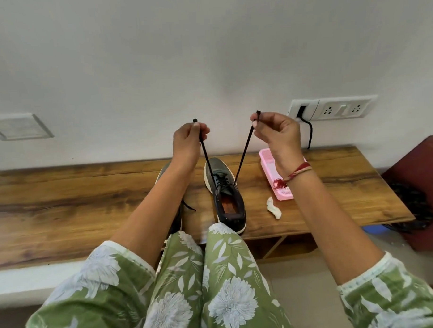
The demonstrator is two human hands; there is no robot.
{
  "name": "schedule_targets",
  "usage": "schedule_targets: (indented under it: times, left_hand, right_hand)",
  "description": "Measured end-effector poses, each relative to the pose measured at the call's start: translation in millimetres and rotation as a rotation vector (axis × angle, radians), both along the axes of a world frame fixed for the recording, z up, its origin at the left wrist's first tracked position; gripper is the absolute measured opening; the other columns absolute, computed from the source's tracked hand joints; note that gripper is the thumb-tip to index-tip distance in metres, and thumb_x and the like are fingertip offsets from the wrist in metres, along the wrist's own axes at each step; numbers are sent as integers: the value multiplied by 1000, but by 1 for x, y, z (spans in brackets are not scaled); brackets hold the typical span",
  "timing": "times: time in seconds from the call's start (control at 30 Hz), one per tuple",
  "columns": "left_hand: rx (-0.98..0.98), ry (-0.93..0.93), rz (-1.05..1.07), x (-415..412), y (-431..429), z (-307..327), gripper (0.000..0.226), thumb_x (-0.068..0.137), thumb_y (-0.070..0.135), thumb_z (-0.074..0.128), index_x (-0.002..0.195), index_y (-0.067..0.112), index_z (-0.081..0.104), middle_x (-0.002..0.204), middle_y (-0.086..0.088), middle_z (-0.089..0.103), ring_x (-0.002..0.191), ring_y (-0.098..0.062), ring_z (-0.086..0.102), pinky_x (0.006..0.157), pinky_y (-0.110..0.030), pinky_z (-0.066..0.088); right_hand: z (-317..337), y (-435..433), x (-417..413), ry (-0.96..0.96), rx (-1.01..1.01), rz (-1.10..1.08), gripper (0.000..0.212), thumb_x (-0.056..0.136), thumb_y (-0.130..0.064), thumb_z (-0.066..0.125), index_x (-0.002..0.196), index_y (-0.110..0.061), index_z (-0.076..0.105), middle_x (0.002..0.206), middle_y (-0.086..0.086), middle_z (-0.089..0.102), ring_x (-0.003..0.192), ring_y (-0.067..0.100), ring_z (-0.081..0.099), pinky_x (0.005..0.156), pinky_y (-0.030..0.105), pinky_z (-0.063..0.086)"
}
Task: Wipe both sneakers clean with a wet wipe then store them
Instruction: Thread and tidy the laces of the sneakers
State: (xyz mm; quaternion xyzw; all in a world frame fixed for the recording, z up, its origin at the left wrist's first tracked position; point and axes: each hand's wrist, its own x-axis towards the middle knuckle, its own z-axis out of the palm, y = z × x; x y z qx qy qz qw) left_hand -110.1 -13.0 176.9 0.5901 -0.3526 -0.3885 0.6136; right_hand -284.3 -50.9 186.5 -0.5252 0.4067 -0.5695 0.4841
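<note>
On the long brown wooden bench (64, 193) stand two grey-and-black sneakers with white soles. The middle sneaker (226, 197) is in full view; the second sneaker (162, 175) is mostly hidden behind the left forearm. Above the middle sneaker, the left hand (187, 140) pinches one black lace end (206, 159) and the right hand (275, 134) pinches the other lace end (244, 150), both taut. One crumpled white wipe (273, 207) lies just beside one pink plastic case (267, 159).

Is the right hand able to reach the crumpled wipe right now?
Probably not yet: the right hand pinches a lace end. The wipe lies uncovered beside the sneaker, so letting go should free the way.
</note>
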Motion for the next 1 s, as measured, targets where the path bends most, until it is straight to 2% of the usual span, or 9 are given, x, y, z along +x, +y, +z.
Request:
schedule_targets:
  times: [0.17, 0.27, 0.37, 0.43, 0.53, 0.6, 0.8, 0.9, 1.0]
  left_hand:
    - [-85, -170, -183, -17, 11, 23, 24, 100, 16, 41, 92, 12, 63, 88, 2, 65, 84, -11, 59, 66, -10, 46]
    - [-109, -222, -231, -22, 14, 31, 22, 100, 18, 43, 94, 12, 64, 88, 3, 66, 87, -12, 61, 73, -20, 47]
    - [-127, -345, -287, -20, 14, 36, 20, 99, 21, 46, 91, 16, 65, 91, 5, 67, 82, -7, 62, 72, -22, 46]
    - [-132, -418, -363, -20, 14, 37, 20, 98, 22, 48, 89, 19, 66, 98, 4, 67, 80, -6, 63, 71, -20, 46]
    - [-156, -448, -427, -22, 13, 38, 19, 98, 20, 50, 87, 20, 66, 107, -2, 65, 80, -8, 64, 67, -14, 45]
    - [-134, -455, -460, -24, 12, 37, 19, 97, 22, 50, 86, 22, 65, 103, -5, 67, 82, -12, 65, 68, -20, 47]
    - [-158, -400, -367, -24, 9, 31, 20, 97, 20, 51, 90, 18, 70, 94, 2, 68, 78, -6, 62, 73, -25, 51]
    - [-158, -363, -348, -19, 9, 31, 20, 96, 18, 51, 89, 19, 70, 93, 3, 68, 78, -9, 63, 73, -25, 54]
    - [-179, -395, -356, -17, 10, 30, 19, 95, 17, 53, 88, 19, 70, 92, -1, 69, 79, -12, 64, 72, -31, 56]
  right_hand:
    - [28, 10, 15, 172, -124, 114, 17, 77, 5, 69, 85, -10, 69, 82, 3, 69, 74, 7, 66, 68, 24, 54]
    - [29, 17, 20, 174, -148, 113, 20, 76, 4, 70, 86, -13, 67, 79, 4, 69, 75, 13, 66, 71, 29, 55]
    - [35, 17, 18, 143, -151, 84, 25, 77, 1, 72, 98, -10, 64, 78, 10, 70, 78, 22, 67, 75, 34, 56]
    - [39, 16, 15, 126, -153, 78, 31, 76, 0, 72, 103, -10, 61, 75, 6, 71, 76, 20, 68, 78, 36, 56]
    - [44, 13, 14, 192, -186, 68, 31, 76, -2, 73, 101, -15, 61, 74, 2, 72, 78, 19, 70, 83, 41, 55]
    - [46, 12, 15, 235, -195, 87, 24, 77, -2, 72, 96, -13, 63, 77, 6, 72, 77, 23, 70, 82, 44, 55]
    - [32, 10, 8, 125, -138, -68, 13, 85, -8, 66, 97, -9, 62, 83, 2, 65, 78, 13, 63, 67, 28, 56]
    - [3, 20, 11, 273, -95, -20, 5, 84, -14, 68, 83, -16, 64, 79, -3, 65, 72, 11, 61, 66, 32, 56]
    - [-18, 34, 23, 418, -109, 70, 6, 81, -26, 72, 79, -27, 67, 74, -8, 65, 65, 5, 58, 61, 24, 50]
